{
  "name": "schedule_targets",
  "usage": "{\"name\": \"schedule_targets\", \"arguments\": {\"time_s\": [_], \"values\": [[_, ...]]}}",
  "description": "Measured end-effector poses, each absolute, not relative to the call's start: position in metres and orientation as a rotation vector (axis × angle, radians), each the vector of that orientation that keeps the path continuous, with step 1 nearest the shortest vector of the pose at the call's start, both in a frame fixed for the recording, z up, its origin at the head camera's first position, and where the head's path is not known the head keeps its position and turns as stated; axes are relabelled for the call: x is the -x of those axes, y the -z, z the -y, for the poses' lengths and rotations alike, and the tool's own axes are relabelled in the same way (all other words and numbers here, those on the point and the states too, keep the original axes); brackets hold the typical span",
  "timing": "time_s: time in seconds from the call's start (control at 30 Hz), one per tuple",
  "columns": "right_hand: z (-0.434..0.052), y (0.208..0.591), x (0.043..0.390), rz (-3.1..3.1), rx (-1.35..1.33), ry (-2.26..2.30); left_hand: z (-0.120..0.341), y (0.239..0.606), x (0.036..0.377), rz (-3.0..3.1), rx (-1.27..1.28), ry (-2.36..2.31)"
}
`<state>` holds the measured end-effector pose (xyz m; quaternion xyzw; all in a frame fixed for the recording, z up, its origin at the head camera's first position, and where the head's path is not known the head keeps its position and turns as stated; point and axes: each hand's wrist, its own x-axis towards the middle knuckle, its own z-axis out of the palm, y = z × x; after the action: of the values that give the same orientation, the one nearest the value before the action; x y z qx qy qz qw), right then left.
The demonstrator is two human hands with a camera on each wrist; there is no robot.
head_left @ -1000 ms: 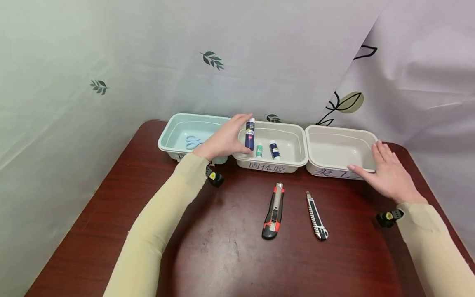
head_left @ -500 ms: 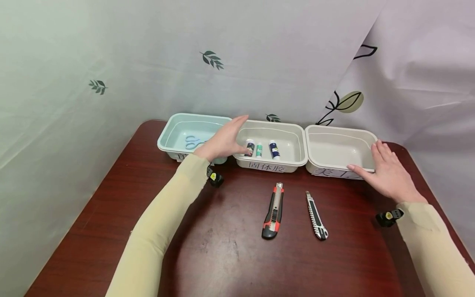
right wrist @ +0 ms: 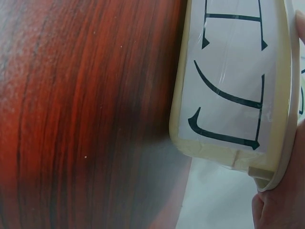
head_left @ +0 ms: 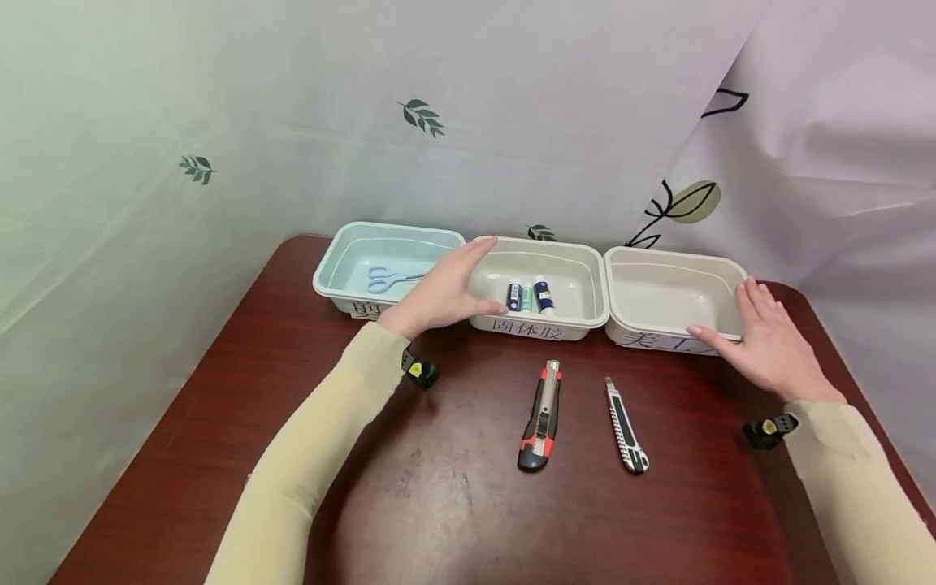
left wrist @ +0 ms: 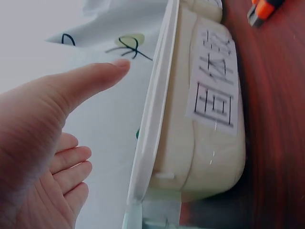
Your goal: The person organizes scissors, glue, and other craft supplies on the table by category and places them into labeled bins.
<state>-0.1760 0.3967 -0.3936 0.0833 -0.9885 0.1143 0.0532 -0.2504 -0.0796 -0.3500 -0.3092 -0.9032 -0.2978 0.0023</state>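
My left hand (head_left: 449, 291) hovers over the left end of the middle white bin (head_left: 585, 318), fingers extended and holding nothing. In the left wrist view its thumb and fingers stand apart beside the bin's rim. Inside that bin lie a dark blue glue stick (head_left: 515, 297), a small green glue stick (head_left: 527, 300) and another dark blue glue stick (head_left: 544, 296), side by side. My right hand (head_left: 775, 341) rests at the right end of the right white bin (head_left: 651, 296), its fingers straight along the rim. In the right wrist view most of that hand is out of frame.
A light blue bin (head_left: 344, 280) holding blue-handled scissors (head_left: 383, 280) stands at the left, partly behind the left hand. On the table (head_left: 409, 504), a red-and-black utility knife (head_left: 539, 418) and a white-and-black utility knife (head_left: 625, 429) lie before the bins. Paper labels mark the bin fronts.
My left hand lowered a dark blue glue stick into the middle bin and let it go. That stick now lies farther right, close against the green one. The right hand stays put.
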Motion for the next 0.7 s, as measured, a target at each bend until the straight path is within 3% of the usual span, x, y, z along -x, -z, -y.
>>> {"name": "schedule_targets", "arguments": {"time_s": [0.7], "values": [[-0.397, 0.394, 0.176, 3.004, -0.255, -0.351, 0.08, 0.359, 0.205, 2.757, 1.002, 0.992]]}}
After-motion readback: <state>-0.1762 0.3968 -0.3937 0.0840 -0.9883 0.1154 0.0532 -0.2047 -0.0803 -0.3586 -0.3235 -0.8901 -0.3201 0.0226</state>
